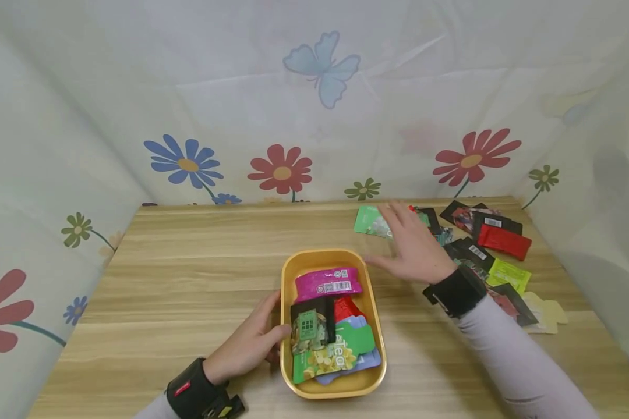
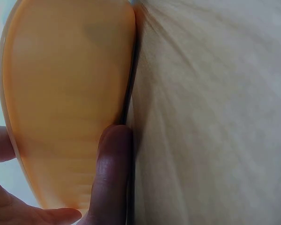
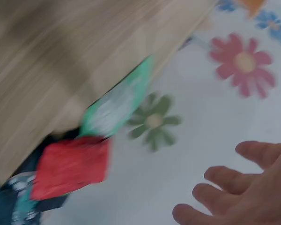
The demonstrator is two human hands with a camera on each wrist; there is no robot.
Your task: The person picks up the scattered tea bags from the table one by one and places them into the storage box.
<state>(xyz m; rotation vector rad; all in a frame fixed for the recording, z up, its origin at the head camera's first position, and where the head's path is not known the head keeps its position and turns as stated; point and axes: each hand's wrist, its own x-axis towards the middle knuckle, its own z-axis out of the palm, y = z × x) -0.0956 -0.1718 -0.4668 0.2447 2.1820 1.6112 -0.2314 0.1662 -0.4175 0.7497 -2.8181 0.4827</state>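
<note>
My left hand [image 1: 248, 343] holds the left wall of a yellow plastic bin [image 1: 331, 395], its thumb over the rim and its other fingers along the outside. Inside lie a magenta packet [image 1: 314, 285], a black pouch with a green label [image 1: 308, 323], a red packet [image 1: 347, 307], a green pouch with yellow flowers [image 1: 327, 361] and a blue pouch beneath it. Beyond the bin's right side, my right hand [image 1: 419, 247] hovers with fingers spread and nothing held. In the head view it overlaps a green packet [image 1: 369, 221]; a red packet [image 3: 72, 166] shows beside that one in the right wrist view.
Several black pouches [image 1: 469, 253] lie scattered at the right of the wooden table [image 1: 199, 279], with a red packet [image 1: 505, 241], a lime packet [image 1: 509, 275] and a cream pouch [image 1: 545, 314]. A flower-printed sheet [image 1: 230, 105] stands round the back and sides.
</note>
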